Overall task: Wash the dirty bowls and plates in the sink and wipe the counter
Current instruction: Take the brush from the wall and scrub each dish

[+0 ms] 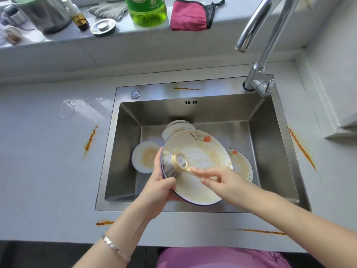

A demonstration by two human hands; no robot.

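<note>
My left hand (161, 187) grips the left rim of a large white plate (201, 151) with a blue edge and a flower print, tilted over the steel sink (125, 151). My right hand (216, 177) holds the handle of a steel-wool scrubbing brush (174, 163), which presses on the plate's greasy face and looks blurred. Below in the sink lie a small dirty bowl (144, 156), another flowered plate (242, 164) and an upturned bowl (175, 125).
Orange sauce streaks mark the counter (48, 171) at the left (90, 140), right (301, 149) and front (260, 231), and the sink's back rim. A water puddle (83, 107) lies left of the sink. The tap (257, 55) stands back right. Green detergent (146, 10) and a pink cloth (190, 15) sit on the sill.
</note>
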